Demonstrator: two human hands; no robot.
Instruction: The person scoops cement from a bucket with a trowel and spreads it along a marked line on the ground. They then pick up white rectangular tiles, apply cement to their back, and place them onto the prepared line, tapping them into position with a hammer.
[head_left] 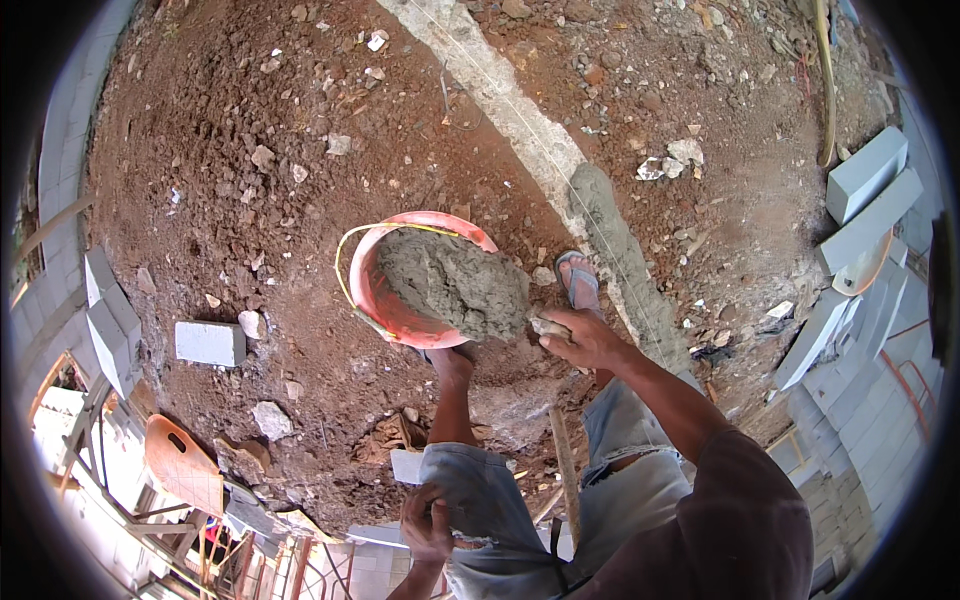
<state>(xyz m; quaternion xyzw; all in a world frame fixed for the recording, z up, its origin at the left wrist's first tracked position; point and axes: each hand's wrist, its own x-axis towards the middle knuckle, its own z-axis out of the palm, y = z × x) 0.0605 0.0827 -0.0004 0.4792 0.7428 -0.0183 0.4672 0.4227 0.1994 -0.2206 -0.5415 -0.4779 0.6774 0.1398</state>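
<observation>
My right hand (572, 335) grips a trowel handle (548, 326) at the right rim of a red plastic bucket (375, 305) with a yellow handle. Gray mortar (445, 280) fills the bucket and covers where the trowel's blade would show. Beside my left knee, my left hand (425, 525) has curled fingers, with nothing visible in them. Just right of the bucket is my sandalled foot (578, 280). A narrow concrete strip (500, 95) runs diagonally under a taut string, with wet mortar (625, 255) spread along its lower part.
Rubble-strewn soil (220, 120) surrounds me. Gray blocks lie at left (208, 342) and are stacked at right (862, 172). An orange, slotted plastic piece (180, 460) sits lower left among frames. A wooden stick (563, 465) lies between my legs, and a long pole (825, 90) at upper right.
</observation>
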